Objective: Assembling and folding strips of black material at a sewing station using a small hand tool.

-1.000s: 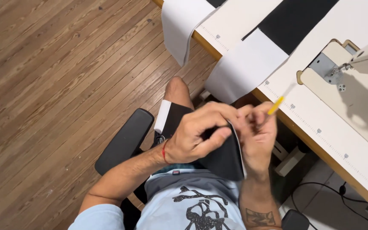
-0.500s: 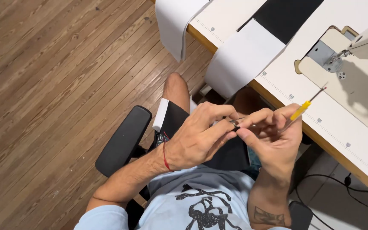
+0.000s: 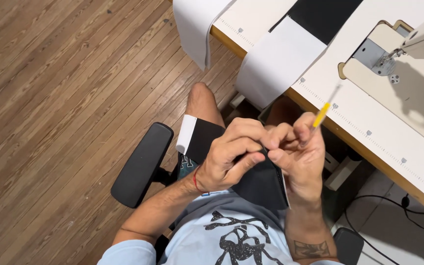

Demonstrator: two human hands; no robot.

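I sit in a chair and hold a piece of black fabric [image 3: 258, 184] over my lap with both hands. My left hand [image 3: 231, 154] is closed on the fabric's upper edge, thumb and forefinger pinching it. My right hand [image 3: 298, 154] grips the same edge from the right side. Between the right fingers a thin yellow-handled tool [image 3: 322, 113] sticks up and to the right, its metal tip pointing at the table. A white strip [image 3: 186, 135] hangs off the fabric over my left thigh.
A white sewing table [image 3: 369, 118] with a wooden edge runs diagonally at the upper right, carrying a sewing machine [image 3: 418, 41] and black and white fabric panels [image 3: 280, 59] that hang over its edge. A black chair armrest [image 3: 141, 164] is at my left. Cables lie on the floor at lower right.
My hands have come closer together on the black fabric and lowered slightly. The yellow tool has swung from pointing right to pointing more upward.
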